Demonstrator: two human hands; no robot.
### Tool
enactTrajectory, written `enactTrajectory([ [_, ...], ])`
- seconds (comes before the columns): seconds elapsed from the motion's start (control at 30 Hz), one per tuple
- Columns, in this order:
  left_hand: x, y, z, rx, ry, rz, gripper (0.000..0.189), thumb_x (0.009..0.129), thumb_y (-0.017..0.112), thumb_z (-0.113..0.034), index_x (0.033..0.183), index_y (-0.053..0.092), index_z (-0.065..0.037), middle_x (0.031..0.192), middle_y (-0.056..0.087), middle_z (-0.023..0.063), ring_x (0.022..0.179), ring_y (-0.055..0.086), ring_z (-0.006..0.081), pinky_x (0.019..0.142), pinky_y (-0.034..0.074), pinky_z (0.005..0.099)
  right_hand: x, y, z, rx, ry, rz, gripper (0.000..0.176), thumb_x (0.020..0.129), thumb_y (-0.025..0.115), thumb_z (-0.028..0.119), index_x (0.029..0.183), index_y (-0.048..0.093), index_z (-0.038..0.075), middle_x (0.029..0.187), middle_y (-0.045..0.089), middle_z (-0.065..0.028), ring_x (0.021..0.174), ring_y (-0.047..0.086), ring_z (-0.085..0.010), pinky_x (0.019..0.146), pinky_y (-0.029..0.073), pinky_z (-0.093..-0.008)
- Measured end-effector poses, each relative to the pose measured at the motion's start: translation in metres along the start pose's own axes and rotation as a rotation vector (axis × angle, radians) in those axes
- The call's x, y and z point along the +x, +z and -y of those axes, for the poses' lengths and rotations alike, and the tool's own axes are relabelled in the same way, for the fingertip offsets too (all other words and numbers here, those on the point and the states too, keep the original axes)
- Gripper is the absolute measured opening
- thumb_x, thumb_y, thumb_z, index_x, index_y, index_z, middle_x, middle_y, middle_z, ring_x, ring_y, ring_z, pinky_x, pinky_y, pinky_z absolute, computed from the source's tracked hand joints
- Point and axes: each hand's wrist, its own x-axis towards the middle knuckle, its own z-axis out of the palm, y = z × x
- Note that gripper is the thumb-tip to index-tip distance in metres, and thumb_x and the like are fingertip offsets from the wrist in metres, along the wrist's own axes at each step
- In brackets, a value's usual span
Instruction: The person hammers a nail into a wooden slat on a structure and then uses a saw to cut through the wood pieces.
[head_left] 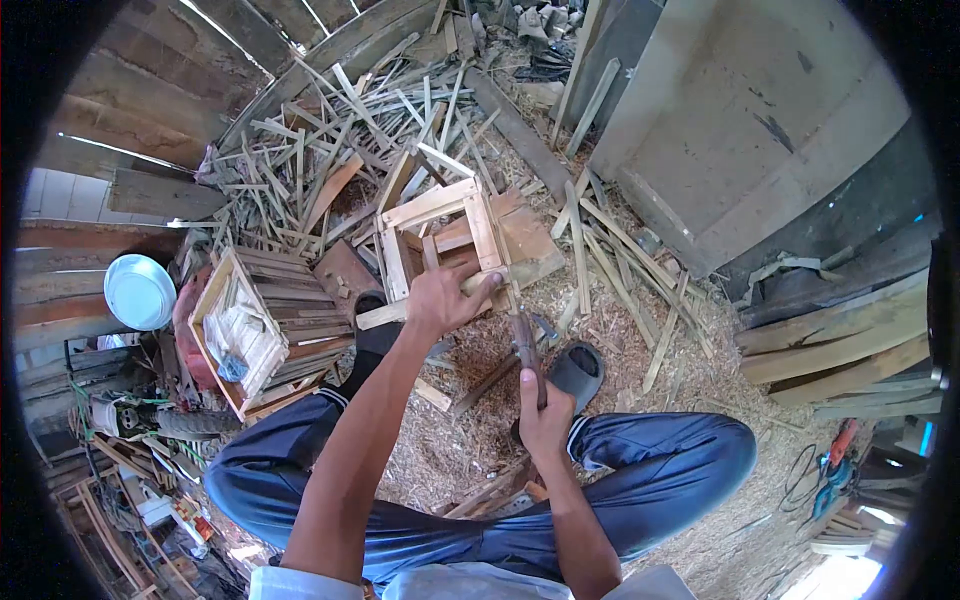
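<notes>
A small wooden frame [432,207] of pale boards with a square opening stands between the person's feet, slightly tilted. My left hand [445,297] presses on its near corner, fingers spread over the wood and curled at the edge. Lower right, my right hand [546,413] is wrapped round the dark handle of a tool [524,345]. The tool's far end points up toward the frame's near right corner; its head is hard to make out. A flat board [530,235] lies behind the frame on the right.
A slatted crate [280,345] holding white cloth or plastic is at the left, near a pale blue basin [139,292]. Scrap sticks [300,170] pile up behind. A large panel [740,120] leans at the right, above curved planks [850,330]. Wood shavings cover the floor.
</notes>
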Motion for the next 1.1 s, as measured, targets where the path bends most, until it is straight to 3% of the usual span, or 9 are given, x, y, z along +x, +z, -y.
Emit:
enactTrajectory([
  [0.03,0.000,-0.001,-0.001,0.017,-0.019,0.020,0.052,0.089,0.049,-0.059,0.112,0.070,-0.017,0.105,0.069,0.0139,0.085,0.067,0.0383,0.078,0.053,0.0476,-0.001,0.000,0.000,-0.005,-0.003,0.000,0.046,0.094,0.059,0.033,0.064,0.058,-0.002,0.049,0.049,-0.0198,0.046,0.056,-0.0367,0.046,0.039,-0.0434],
  [0.1,0.002,0.003,0.002,0.030,-0.037,0.046,0.052,0.088,0.049,-0.059,0.113,0.069,-0.018,0.107,0.069,0.0141,0.086,0.067,0.0381,0.079,0.053,0.0473,-0.005,0.001,0.001,-0.052,-0.061,0.016,0.044,0.096,0.057,0.030,0.065,0.054,-0.002,0.048,0.043,-0.0128,0.041,0.044,-0.0208,0.045,0.034,-0.0388],
  [0.13,0.003,0.006,0.006,0.034,-0.027,0.039,0.054,0.088,0.049,-0.061,0.113,0.069,-0.018,0.099,0.070,0.0144,0.085,0.067,0.0378,0.078,0.054,0.0479,-0.006,0.003,0.001,-0.056,-0.058,0.016,0.044,0.096,0.057,0.030,0.065,0.054,-0.002,0.048,0.043,-0.0128,0.041,0.044,-0.0208,0.045,0.034,-0.0388],
  [0.23,0.003,0.008,0.007,0.027,-0.008,0.022,0.055,0.087,0.048,-0.063,0.111,0.070,-0.019,0.092,0.071,0.0144,0.084,0.068,0.0367,0.077,0.054,0.0479,-0.005,0.003,0.003,-0.071,-0.083,-0.019,0.039,0.096,0.058,0.028,0.070,0.057,-0.002,0.050,0.048,-0.0168,0.042,0.050,-0.0296,0.046,0.037,-0.0403],
  [0.3,0.003,0.009,0.007,0.017,-0.001,0.008,0.055,0.087,0.048,-0.063,0.111,0.070,-0.018,0.092,0.071,0.0141,0.085,0.068,0.0358,0.077,0.054,0.0473,-0.003,-0.002,0.006,-0.162,-0.090,0.051,0.035,0.092,0.062,0.027,0.071,0.059,-0.001,0.060,0.058,-0.0214,0.054,0.061,-0.0383,0.049,0.044,-0.0448],
  [0.7,0.003,0.004,0.005,0.019,-0.014,0.030,0.059,0.087,0.048,-0.062,0.108,0.072,-0.013,0.084,0.071,0.0165,0.081,0.069,0.0343,0.077,0.055,0.0444,-0.014,-0.006,0.009,-0.173,0.002,0.071,0.035,0.094,0.061,0.026,0.074,0.060,-0.002,0.055,0.056,-0.0212,0.053,0.061,-0.0388,0.048,0.044,-0.0454],
  [0.8,0.003,0.004,0.004,-0.002,-0.035,0.035,0.049,0.086,0.055,-0.053,0.106,0.072,-0.012,0.093,0.070,0.0174,0.085,0.066,0.0379,0.079,0.053,0.0465,-0.011,-0.007,0.023,-0.169,-0.049,0.043,0.036,0.094,0.061,0.027,0.073,0.060,-0.003,0.056,0.056,-0.0223,0.052,0.060,-0.0399,0.047,0.044,-0.0461],
  [1.0,0.003,0.001,0.002,0.007,-0.017,0.019,0.051,0.087,0.052,-0.055,0.107,0.072,-0.013,0.087,0.069,0.0208,0.083,0.067,0.0384,0.078,0.053,0.0470,-0.015,-0.005,0.021,-0.180,0.028,0.048,0.042,0.095,0.060,0.028,0.068,0.060,-0.003,0.054,0.054,-0.0225,0.050,0.058,-0.0417,0.046,0.043,-0.0450],
  [1.1,0.002,-0.003,-0.001,0.013,-0.027,0.027,0.063,0.089,0.044,-0.063,0.107,0.071,-0.010,0.094,0.070,0.0182,0.090,0.068,0.0356,0.081,0.053,0.0449,-0.024,-0.014,0.023,-0.101,0.040,0.034,0.050,0.096,0.057,0.034,0.064,0.059,-0.004,0.053,0.052,-0.0234,0.048,0.055,-0.0411,0.047,0.041,-0.0445],
])
